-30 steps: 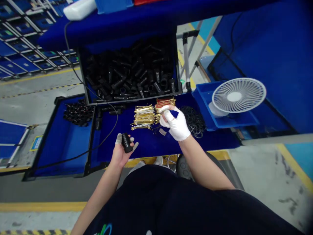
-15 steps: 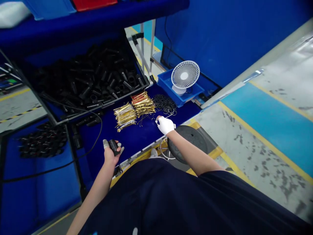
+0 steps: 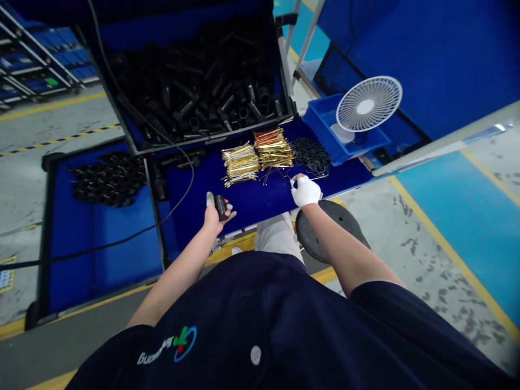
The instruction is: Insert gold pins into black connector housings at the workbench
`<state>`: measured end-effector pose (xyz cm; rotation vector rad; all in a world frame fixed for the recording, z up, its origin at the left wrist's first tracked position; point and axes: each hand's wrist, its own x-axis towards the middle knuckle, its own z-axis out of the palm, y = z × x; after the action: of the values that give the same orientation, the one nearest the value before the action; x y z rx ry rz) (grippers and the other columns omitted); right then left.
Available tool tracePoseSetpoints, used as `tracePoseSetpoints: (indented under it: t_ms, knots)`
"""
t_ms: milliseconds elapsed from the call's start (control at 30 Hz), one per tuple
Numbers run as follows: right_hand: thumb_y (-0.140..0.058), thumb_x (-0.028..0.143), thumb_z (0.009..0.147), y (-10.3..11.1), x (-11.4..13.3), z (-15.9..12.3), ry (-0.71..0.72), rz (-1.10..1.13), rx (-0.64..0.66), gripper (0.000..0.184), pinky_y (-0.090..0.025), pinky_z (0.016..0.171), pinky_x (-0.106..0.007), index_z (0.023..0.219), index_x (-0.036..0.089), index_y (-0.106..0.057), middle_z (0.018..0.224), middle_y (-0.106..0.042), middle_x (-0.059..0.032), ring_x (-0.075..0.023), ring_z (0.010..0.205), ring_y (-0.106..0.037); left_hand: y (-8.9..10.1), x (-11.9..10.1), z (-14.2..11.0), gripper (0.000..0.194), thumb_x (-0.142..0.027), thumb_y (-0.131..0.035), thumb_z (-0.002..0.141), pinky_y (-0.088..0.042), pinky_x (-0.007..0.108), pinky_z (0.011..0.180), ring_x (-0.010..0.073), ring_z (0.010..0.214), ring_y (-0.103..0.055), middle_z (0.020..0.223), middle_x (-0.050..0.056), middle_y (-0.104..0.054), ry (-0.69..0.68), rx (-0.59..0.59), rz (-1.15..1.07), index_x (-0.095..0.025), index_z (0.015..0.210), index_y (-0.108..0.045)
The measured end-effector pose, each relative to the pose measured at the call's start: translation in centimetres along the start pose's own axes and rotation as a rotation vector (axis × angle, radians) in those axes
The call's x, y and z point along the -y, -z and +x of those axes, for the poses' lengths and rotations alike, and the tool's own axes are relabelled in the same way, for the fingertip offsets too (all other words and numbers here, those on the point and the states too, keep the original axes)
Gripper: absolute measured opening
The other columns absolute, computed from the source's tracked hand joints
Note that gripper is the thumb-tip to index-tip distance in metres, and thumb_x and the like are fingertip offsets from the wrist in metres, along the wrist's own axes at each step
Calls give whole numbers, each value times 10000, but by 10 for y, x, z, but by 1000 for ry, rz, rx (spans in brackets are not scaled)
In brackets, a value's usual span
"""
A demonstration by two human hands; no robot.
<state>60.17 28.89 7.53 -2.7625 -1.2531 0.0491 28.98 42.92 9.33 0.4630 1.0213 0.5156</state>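
My left hand (image 3: 218,215), with pale finger covers on some fingertips, is closed around a short black ribbed cylinder (image 3: 220,207) above the front of the blue worktop. My right hand (image 3: 305,190) wears a white glove with bare fingertips showing. Its thumb and forefinger are pinched together over the worktop, and a thin metal rod (image 3: 320,177) sticks out past the glove. Just beyond it lies a heap of black rings (image 3: 312,156). Left of the rings are gold-coloured wire ties, one bundle with red (image 3: 273,147) and one with white (image 3: 240,164). A few dark thin strands lie near my right fingertips.
A large bin (image 3: 195,81) of black tubular parts stands behind the worktop. A lower blue tray (image 3: 117,238) with small black parts is at left, crossed by a black cable (image 3: 179,208). A white fan (image 3: 369,104) sits in a blue box (image 3: 325,116). A round black stool (image 3: 333,227) stands at right.
The camera view has swung, so the whole scene sits further right and higher. Both hands keep their grips, and my right hand stays by the rings.
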Motion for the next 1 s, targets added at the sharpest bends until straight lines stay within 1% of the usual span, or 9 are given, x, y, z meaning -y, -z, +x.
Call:
tracePoseSetpoints:
  t_ms: [233,367,500,600,667,767,833,900,1000]
  knots:
    - [-615,280,854,-12,-6,3,2,4,-52,245,-389,711,-316,1089,207,-611,1084,-692,-97,-242,829,-644,4,2,1,710,-836,-412,814,-576,412,764,100,445,-511,638,28,-637,-1,40,1,-156,828,-620]
    - [-597,269,863,-6,-3,0,-2,6,-41,257,-384,723,-324,1111,206,-608,1108,-691,-96,-244,847,-644,2,3,-1,706,-828,-443,810,-570,422,788,100,450,-516,647,36,-649,-16,27,-12,-146,846,-619]
    - [-590,241,847,4,-1,1,-9,35,18,288,-403,747,-327,1127,178,-615,1136,-683,-123,-253,881,-650,-3,4,-5,661,-790,-470,831,-565,436,805,112,473,-540,664,39,-657,-25,30,-54,-147,865,-619]
    - [-556,221,863,13,-1,1,12,137,40,260,-448,792,-339,1108,171,-628,1156,-684,-134,-266,932,-661,-10,3,-13,607,-741,-493,859,-564,453,829,128,523,-579,713,46,-674,-34,12,-89,-149,904,-618]
    - [-508,216,901,26,2,-4,36,298,-20,235,-476,863,-359,1089,171,-641,1120,-702,-128,-269,988,-664,-19,0,-22,580,-712,-510,873,-561,467,856,138,558,-601,750,53,-681,-35,6,-103,-145,930,-617]
    - [-510,269,946,60,20,-20,80,633,-126,207,-489,943,-389,1057,200,-670,1012,-736,-78,-251,989,-678,-41,-7,-40,574,-695,-516,883,-557,479,879,145,587,-614,803,63,-688,-37,28,-96,-139,979,-621]
    - [-578,319,941,89,39,-33,155,860,-63,168,-515,901,-375,1020,231,-698,985,-743,-42,-230,928,-691,-61,-13,-51,595,-703,-515,880,-562,471,872,145,600,-615,832,64,-688,-38,71,-81,-134,1012,-630]
    - [-640,326,916,115,60,-43,266,1004,66,125,-531,849,-357,967,246,-721,938,-747,-20,-215,874,-696,-81,-19,-60,624,-718,-513,873,-569,438,844,149,622,-622,862,67,-692,-46,123,-53,-132,1048,-639]
    - [-678,319,896,135,85,-49,322,1135,175,81,-538,785,-342,897,239,-690,859,-727,-6,-198,792,-683,-105,-25,-68,653,-737,-547,840,-563,373,795,171,679,-649,888,77,-707,-76,172,-1,-134,1068,-651]
